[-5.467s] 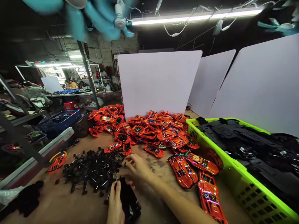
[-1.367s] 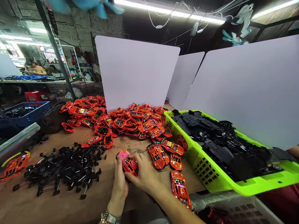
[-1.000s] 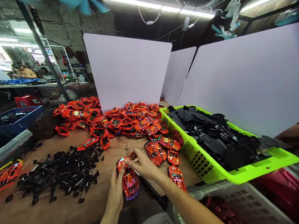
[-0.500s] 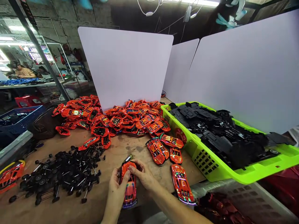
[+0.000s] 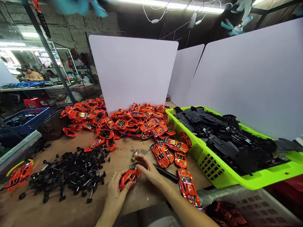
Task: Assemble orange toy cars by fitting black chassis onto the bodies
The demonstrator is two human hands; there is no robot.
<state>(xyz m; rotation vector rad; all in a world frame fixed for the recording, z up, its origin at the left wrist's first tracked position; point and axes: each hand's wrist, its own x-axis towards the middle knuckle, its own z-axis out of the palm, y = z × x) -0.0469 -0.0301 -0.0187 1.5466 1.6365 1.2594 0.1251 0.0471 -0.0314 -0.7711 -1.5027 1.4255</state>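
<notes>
Legible on a red car (image 5: 188, 186) near right: the letter F. Held in fingers of the left hand (image 5: 115, 186), touched by the right hand (image 5: 148, 169) with unclear grip, over the near-middle tabletop (image 5: 139, 200): an orange car (image 5: 129, 176), now turned aslant from lengthwise.

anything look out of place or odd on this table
Two things: a tiny pale bit lies alone on the table, apart from the orange car in the left hand, and a black panel seems to jut over the green basket rim, while most black parts lie inside.
</notes>
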